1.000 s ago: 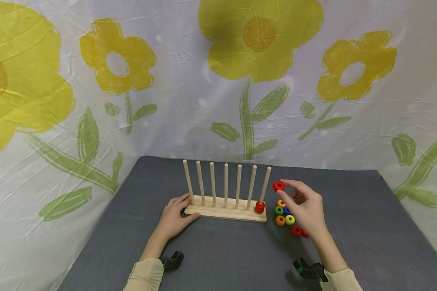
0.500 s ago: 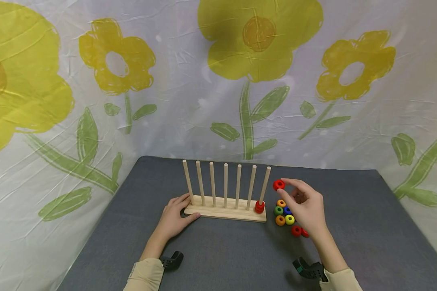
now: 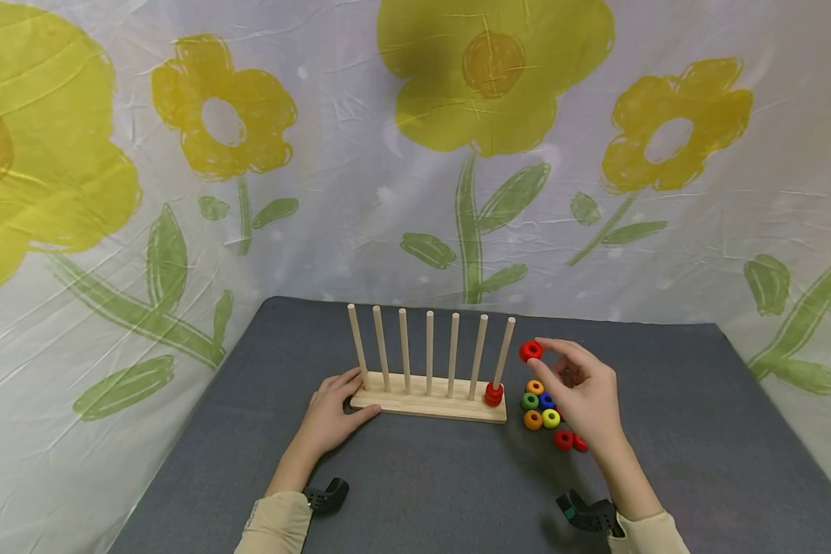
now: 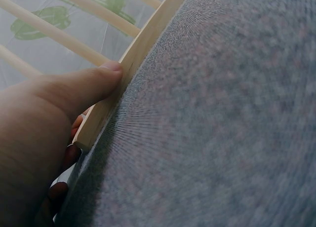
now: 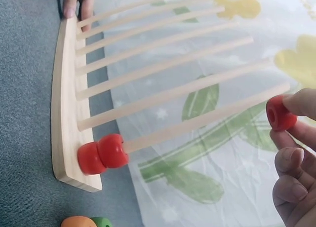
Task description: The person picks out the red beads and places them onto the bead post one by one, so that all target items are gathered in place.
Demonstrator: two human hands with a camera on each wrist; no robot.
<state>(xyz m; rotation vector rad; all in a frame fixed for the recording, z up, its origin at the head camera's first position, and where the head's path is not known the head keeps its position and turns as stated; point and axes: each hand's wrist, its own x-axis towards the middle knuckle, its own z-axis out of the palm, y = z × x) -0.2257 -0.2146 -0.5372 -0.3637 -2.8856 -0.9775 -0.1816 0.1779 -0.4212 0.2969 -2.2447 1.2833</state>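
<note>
The left hand (image 3: 334, 415) grips the left end of a pale wooden base (image 3: 415, 402) bearing seven upright round pegs, its thumb on the front edge and its fingers behind; the likely purpose is to steady the rack. The right hand (image 3: 585, 392) pinches a glossy red bead (image 5: 284, 113) between thumb and fingertips, in the air just right of the rightmost wooden peg (image 3: 504, 350) and apart from it in the head view. Holding it by its sides appears intended to leave the bore clear. Two stacked red beads (image 3: 494, 395) sit at the foot of that peg. Loose beads, orange (image 3: 535, 388), green (image 3: 529, 401), blue, yellow (image 3: 551, 418) and red (image 3: 564, 439), lie on the dark grey cloth (image 3: 415, 477) beside the rack, presumably within the right hand's easy reach. Brands and labels: none legible. A small dark mark on the left beige sleeve (image 3: 277, 523) is too small to read.
</note>
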